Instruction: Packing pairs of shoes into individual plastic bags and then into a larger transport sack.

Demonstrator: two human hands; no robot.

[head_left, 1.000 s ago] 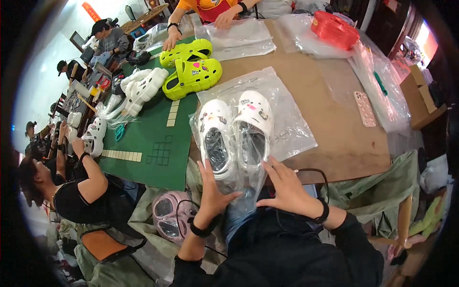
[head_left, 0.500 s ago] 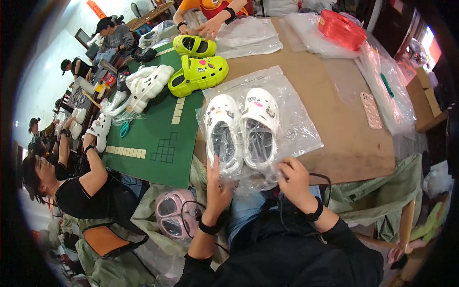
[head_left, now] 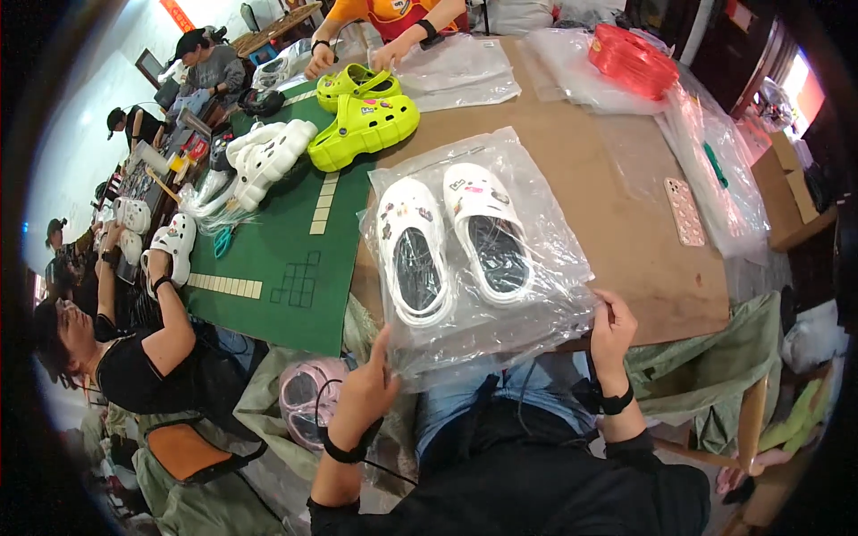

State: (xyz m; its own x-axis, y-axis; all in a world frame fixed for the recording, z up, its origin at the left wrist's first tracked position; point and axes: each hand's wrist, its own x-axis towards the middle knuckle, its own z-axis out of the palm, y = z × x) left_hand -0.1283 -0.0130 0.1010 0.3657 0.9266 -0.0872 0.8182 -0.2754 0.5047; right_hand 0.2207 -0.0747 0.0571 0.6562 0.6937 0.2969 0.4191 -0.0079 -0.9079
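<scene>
The left hand and right hand have their fingers closed on the near corners of a clear plastic bag. Inside, two white clogs lie ahead of the fingers, toes pointing away, roughly parallel; the left fingers are nearer the heels. Beneath is a brown tabletop, with a green work surface farther left and a co-worker beyond.

The head view is taken from above the wearer's torso, through a fisheye lens tilted down and forward. The near edge of the table is seen from close by, the far edge from farther off; straight lines are bent toward the rim.
</scene>
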